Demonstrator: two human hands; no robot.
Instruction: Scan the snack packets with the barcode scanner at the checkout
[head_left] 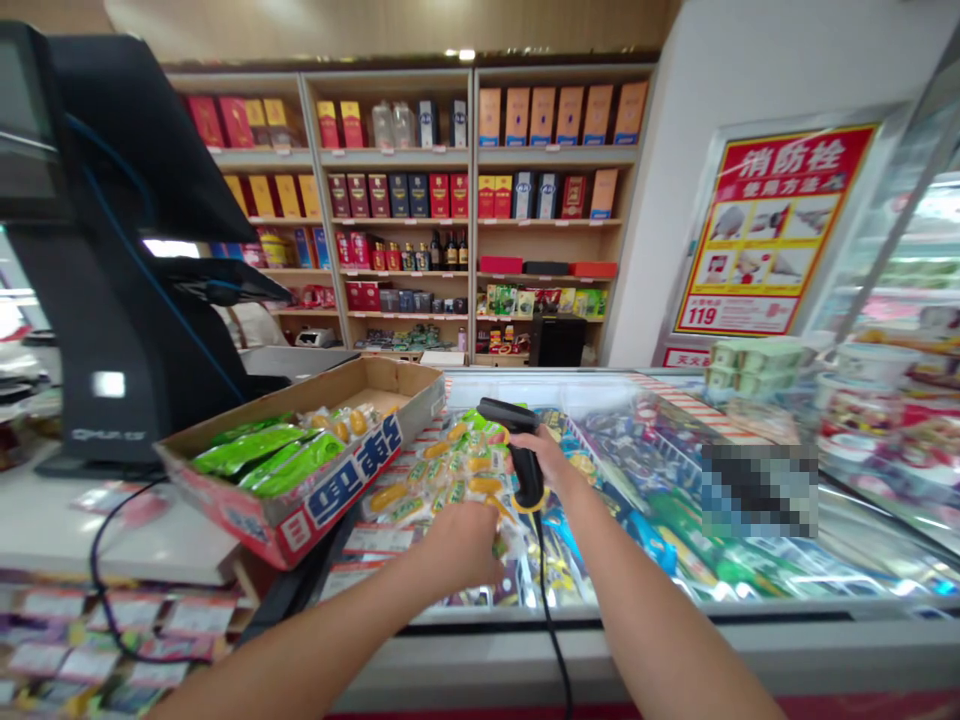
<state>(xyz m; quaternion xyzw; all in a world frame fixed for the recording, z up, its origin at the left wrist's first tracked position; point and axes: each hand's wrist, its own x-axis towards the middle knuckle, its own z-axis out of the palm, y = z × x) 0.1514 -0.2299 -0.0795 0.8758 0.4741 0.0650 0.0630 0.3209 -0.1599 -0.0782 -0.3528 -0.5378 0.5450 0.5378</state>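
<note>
My right hand [551, 460] is wrapped round the handle of a black barcode scanner [510, 420] with a yellow band, its head pointing left over a pile of snack packets [442, 475] lying on the freezer lid. My left hand [461, 545] is closed on the near edge of those clear packets with yellow and green contents. The scanner's black cable [551, 620] hangs down over the freezer's front edge.
An open cardboard box [315, 500] with green and yellow packets sits tilted at the left, beside a black checkout terminal [112, 260]. The glass-topped chest freezer [675, 480] stretches right. Shelves of boxed goods and bottles [420, 200] line the back wall. A red and yellow poster [772, 230] hangs right.
</note>
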